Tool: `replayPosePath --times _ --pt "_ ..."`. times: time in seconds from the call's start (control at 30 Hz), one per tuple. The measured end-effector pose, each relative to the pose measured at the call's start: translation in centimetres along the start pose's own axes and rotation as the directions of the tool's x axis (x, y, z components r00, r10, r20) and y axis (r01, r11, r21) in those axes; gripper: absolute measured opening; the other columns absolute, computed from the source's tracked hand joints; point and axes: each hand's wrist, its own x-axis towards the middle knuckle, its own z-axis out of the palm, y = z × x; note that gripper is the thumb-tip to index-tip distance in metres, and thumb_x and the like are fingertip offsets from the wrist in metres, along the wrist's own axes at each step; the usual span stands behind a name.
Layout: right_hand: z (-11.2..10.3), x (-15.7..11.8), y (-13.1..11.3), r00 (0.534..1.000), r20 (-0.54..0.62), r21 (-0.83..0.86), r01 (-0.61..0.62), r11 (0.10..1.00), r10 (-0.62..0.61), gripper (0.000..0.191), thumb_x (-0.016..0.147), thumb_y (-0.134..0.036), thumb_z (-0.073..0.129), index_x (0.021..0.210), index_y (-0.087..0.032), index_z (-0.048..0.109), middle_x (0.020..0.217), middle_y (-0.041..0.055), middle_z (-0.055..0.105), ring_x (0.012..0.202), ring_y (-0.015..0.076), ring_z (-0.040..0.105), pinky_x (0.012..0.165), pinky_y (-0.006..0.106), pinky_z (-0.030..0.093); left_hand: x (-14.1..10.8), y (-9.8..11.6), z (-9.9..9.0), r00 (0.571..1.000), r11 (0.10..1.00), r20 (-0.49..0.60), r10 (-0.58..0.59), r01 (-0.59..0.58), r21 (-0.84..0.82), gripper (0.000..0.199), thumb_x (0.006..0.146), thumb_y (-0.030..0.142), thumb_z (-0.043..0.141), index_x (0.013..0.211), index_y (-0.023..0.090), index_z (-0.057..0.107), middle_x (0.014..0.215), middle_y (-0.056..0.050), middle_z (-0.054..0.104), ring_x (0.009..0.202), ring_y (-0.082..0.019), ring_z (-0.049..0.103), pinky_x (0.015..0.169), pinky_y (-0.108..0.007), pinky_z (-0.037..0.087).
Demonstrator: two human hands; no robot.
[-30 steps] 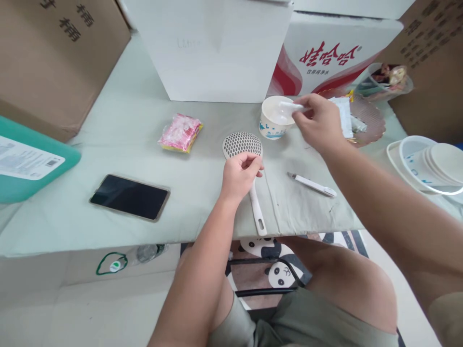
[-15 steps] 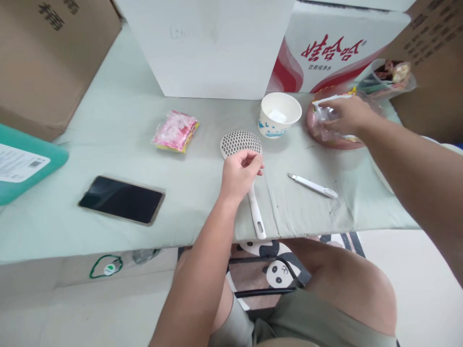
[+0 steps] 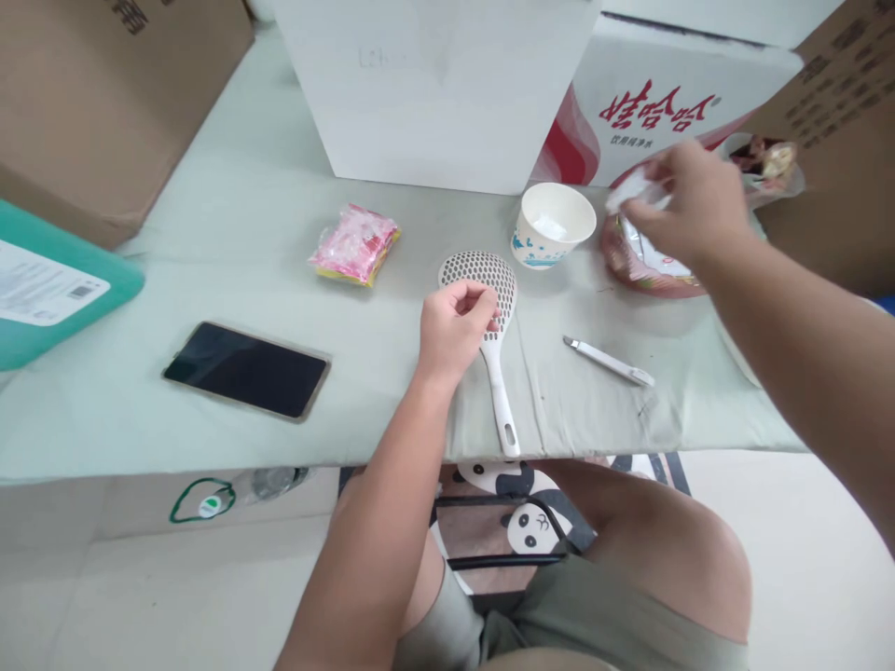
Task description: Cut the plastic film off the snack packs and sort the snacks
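Observation:
My left hand [image 3: 461, 326] hovers over a white skimmer [image 3: 475, 267] with a perforated head. Its thumb and fingertips are pinched together, and nothing shows between them. At the right, my right hand [image 3: 699, 200] grips a whitish, see-through plastic packet [image 3: 633, 191], blurred by motion. Below it is a pinkish round basket [image 3: 619, 266] holding other wrapped packets. Beside the basket stands a white paper cup [image 3: 531, 244] with blue print and something white inside. A white utility knife [image 3: 608, 361] lies to the right of the skimmer's handle.
Left on the table lie a pink wrapped packet [image 3: 356, 244] and a black phone [image 3: 247, 370]. A green container [image 3: 62, 289] stands at the left edge. White boxes [image 3: 440, 102] and a brown carton [image 3: 104, 112] line the back. A bag with food [image 3: 773, 168] sits behind my right hand.
My right hand has lifted up from the basket with the plastic packet in its fingers. My left hand stays pinched over the skimmer, a little lower on its head. The view has shifted slightly.

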Motion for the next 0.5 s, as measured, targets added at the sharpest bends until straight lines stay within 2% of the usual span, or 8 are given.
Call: replayPosePath --times 0.1,0.2,0.3,0.4,0.5 --pt "0.5 0.5 -4.4 0.968 0.136 -0.029 0.215 0.976 -0.21 0.037 0.083 -0.011 0.067 0.117 -0.023 0.063 0.132 0.0158 0.064 0.121 0.0316 0.056 0.1 0.05 0.044 -0.1 0.5 -0.6 0.997 1.0 -0.075 -0.001 0.0 -0.016 0.015 0.082 0.016 0.067 0.067 0.019 0.067 0.059 0.004 0.063 0.049 -0.007 0.058 0.051 -0.019 0.049" --pt "1.8 1.8 -8.2 0.922 0.269 -0.101 0.315 0.944 -0.279 0.047 0.073 0.0 0.07 0.114 -0.024 0.071 0.142 0.0133 0.061 0.133 0.0397 0.047 0.107 0.063 0.034 -0.1 1.0 -1.4 0.985 0.999 -0.172 0.011 -0.018 -0.035 0.016 0.082 0.014 0.066 0.067 0.019 0.066 0.059 0.004 0.063 0.049 -0.006 0.058 0.051 -0.018 0.048" --pt "3.7 2.0 -11.7 0.869 0.279 0.007 0.425 0.905 -0.41 0.049 0.071 -0.007 0.076 0.116 -0.027 0.073 0.144 0.012 0.061 0.133 0.0421 0.045 0.106 0.067 0.036 0.1 1.4 -2.5 0.957 0.996 -0.291 -0.009 -0.017 -0.087 0.015 0.085 0.017 0.066 0.07 0.019 0.065 0.061 0.004 0.064 0.051 -0.006 0.06 0.051 -0.018 0.046" --pt "6.1 0.7 -16.0 0.763 0.212 0.19 0.58 0.792 -0.61 0.053 0.074 -0.019 0.079 0.124 -0.032 0.068 0.141 0.0089 0.062 0.129 0.0389 0.051 0.106 0.059 0.044 0.3 1.9 -3.9 0.92 0.984 -0.384 -0.078 0.01 -0.176 0.017 0.091 0.025 0.06 0.077 0.019 0.065 0.065 0.002 0.067 0.056 -0.008 0.064 0.054 -0.019 0.047" --pt "8.9 -0.5 -20.6 0.642 0.195 0.261 0.695 0.67 -0.742 0.062 0.075 -0.031 0.082 0.133 -0.034 0.061 0.15 0.0048 0.056 0.141 0.038 0.045 0.113 0.056 0.041 0.4 2.1 -5.3 0.882 0.95 -0.441 -0.168 0.026 -0.31 0.023 0.095 0.033 0.052 0.08 0.02 0.064 0.066 0.0 0.066 0.06 -0.01 0.066 0.057 -0.021 0.048"
